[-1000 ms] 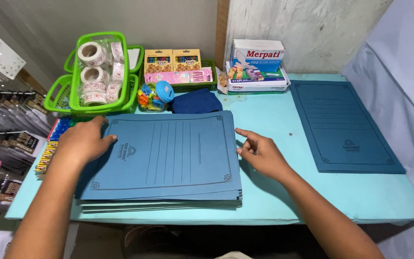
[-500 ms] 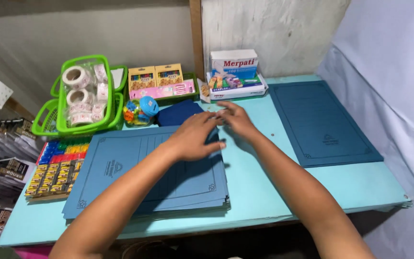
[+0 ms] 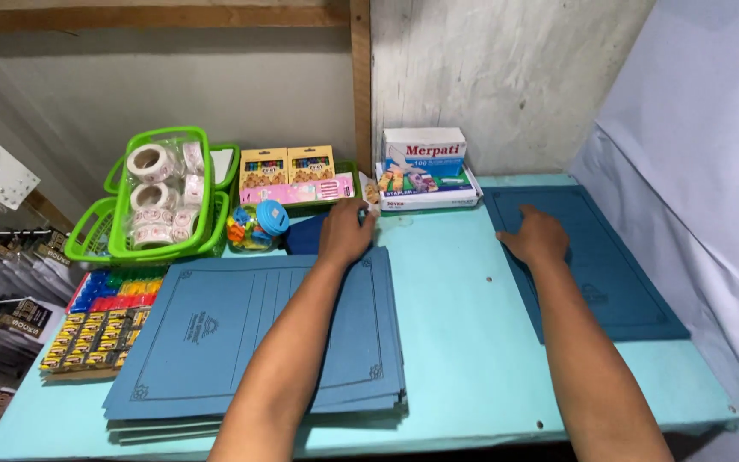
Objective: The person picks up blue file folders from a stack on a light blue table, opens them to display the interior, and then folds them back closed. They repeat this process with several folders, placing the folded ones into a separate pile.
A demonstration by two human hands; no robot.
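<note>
Nearest on the light blue bench lies the stack of blue folders, which serves as the landmark here, its edges slightly fanned at the near side. Just left of the stack sits a tray of small coloured packets. The left hand reaches across the stack's far right corner, palm down; its fingers are loosely curled and narrow, touching a dark blue item that peeks out just beyond the stack, though whether they grip it cannot be told. Well to the right of the stack, the right hand rests flat on a single blue folder, fingers spread fairly wide and holding nothing, only pressing on the near left part of its cover. Beyond the stack's far edge stand a jar with a blue lid, green baskets with rolls of stickers, flat crayon boxes, and a white box of staples against the wall.
</note>
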